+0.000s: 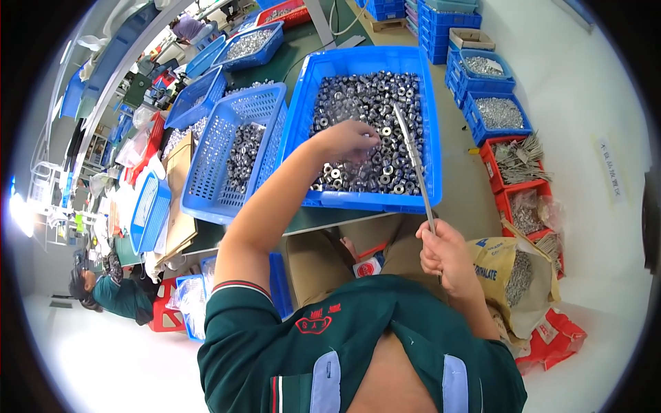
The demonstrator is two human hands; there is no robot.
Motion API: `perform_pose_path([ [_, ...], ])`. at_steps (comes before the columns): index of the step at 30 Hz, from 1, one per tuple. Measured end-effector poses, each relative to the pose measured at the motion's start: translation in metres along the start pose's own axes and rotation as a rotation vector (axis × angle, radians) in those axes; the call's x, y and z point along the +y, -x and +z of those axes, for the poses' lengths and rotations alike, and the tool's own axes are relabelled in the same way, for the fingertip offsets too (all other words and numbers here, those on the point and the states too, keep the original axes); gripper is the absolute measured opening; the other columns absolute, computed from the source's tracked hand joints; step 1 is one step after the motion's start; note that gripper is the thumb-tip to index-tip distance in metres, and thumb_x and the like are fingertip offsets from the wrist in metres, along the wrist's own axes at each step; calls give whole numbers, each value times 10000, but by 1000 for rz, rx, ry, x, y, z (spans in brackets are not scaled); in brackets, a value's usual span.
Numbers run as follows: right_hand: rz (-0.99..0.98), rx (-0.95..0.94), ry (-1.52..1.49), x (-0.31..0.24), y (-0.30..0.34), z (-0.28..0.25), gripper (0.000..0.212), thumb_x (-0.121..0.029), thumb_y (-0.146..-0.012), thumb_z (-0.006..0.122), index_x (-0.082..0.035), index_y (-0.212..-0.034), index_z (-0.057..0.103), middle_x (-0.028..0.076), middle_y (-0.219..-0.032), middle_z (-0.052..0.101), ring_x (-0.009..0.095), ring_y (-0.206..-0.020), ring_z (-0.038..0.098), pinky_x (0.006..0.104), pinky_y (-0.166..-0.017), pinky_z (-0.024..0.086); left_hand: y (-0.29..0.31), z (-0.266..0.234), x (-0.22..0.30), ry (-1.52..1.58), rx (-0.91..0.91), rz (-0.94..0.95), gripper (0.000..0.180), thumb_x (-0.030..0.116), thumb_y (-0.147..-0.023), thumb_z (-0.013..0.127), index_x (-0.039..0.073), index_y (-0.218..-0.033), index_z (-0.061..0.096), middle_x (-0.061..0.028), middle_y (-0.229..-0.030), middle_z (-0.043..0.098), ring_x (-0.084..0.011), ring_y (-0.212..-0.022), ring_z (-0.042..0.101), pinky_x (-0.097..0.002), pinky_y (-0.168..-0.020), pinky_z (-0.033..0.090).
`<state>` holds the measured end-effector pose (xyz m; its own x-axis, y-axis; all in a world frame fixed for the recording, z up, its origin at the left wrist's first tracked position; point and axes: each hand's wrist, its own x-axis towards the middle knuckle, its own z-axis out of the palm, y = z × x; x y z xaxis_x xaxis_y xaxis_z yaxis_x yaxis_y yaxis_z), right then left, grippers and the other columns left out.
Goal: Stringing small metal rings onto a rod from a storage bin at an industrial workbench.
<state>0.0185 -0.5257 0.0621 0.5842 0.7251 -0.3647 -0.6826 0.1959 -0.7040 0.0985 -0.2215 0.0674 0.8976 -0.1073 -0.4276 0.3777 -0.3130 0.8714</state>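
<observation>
My right hand point(444, 255) is closed round the lower end of a thin metal rod point(423, 182). The rod slants up over the right side of a blue plastic bin point(434, 138), and small metal pieces seem to sit along its upper part. Many small ring-shaped metal parts point(385, 168), silvery and dark, fill the bin. Above them hovers my left hand point(352, 140), its fingers curled together near the rod. Motion blurs its fingertips, and whatever they hold cannot be made out.
Left of the bin stands a blue perforated basket point(224, 113) with similar parts. More blue baskets point(249, 47) sit farther back. Stacked blue crates point(497, 113) and red boxes point(518, 162) line the right. A yellowish sack point(492, 265) leans by my right arm. Another person point(120, 292) sits far left.
</observation>
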Motion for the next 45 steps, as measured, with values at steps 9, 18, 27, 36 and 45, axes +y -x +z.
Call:
perform_pose_path([
  [9, 50, -73, 54, 4, 0, -1, 98, -146, -927, 498, -48, -923, 498, -70, -589, 329, 9, -419, 258, 183, -381, 199, 6, -24, 18, 737, -130, 209, 204, 189, -892, 549, 49, -1039, 562, -18, -797, 547, -72, -592, 415, -171, -453, 296],
  [18, 75, -50, 75, -1, -6, 11, 183, -207, -944, 465, -29, -903, 486, -47, -528, 307, 31, -401, 253, 195, -386, 211, 8, -16, 15, 734, -120, 287, 219, 143, -866, 595, 45, -1058, 561, -26, -846, 548, -72, -637, 435, -173, -495, 314],
  [27, 36, -41, 60, 3, -11, 22, 206, -240, -960, 448, -40, -927, 488, -47, -549, 322, 30, -420, 262, 189, -394, 221, 10, -13, 17, 861, -33, 341, 246, 184, -911, 535, 21, -1092, 567, -102, -984, 625, -96, -647, 518, -188, -480, 378],
  [36, -5, -34, 63, -3, -25, 29, 227, -270, -956, 463, -47, -925, 490, -50, -540, 313, 28, -412, 252, 193, -386, 212, 19, -2, 24, 772, -240, 309, 286, 202, -891, 576, -1, -1091, 570, -120, -1035, 615, -80, -673, 495, -186, -535, 402],
  [45, 28, -6, 89, 0, -16, 24, 215, -250, -954, 462, -39, -923, 486, -49, -540, 307, 32, -415, 257, 197, -389, 214, 23, -19, 20, 887, -23, 299, 142, 87, -886, 525, 7, -1003, 525, -106, -956, 561, -131, -723, 480, -236, -610, 419],
])
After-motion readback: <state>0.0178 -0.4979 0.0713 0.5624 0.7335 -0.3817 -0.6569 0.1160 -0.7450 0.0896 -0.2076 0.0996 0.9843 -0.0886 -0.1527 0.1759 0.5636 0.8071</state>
